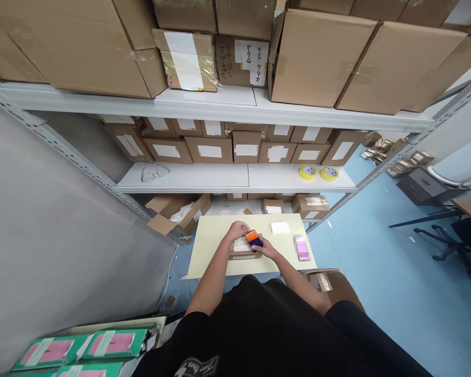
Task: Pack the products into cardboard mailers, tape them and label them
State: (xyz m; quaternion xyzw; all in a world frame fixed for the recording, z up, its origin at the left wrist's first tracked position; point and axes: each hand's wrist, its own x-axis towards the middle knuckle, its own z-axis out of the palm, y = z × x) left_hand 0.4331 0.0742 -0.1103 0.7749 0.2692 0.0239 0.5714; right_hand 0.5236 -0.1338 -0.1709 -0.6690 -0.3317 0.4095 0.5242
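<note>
A small, flat orange and dark blue packet-like object [254, 239] is held in my right hand [266, 247] above the table. My left hand [238, 229] is beside its upper left edge, with fingers pinched together; whether they grip anything is too small to tell. Under both hands lies a small cardboard box [245, 255] with a pale label and shiny clear tape on its top. A white card or pad [280, 228] rests on the table to the right, beyond my right hand.
The pale yellow table [208, 256] stands against a white shelf rack [204, 175] loaded with cardboard boxes. Two yellow tape rolls [307, 172] and eyeglasses [154, 173] sit on the shelf. A pixelated pink item [302, 248] lies right; an open carton [180, 214] stands left.
</note>
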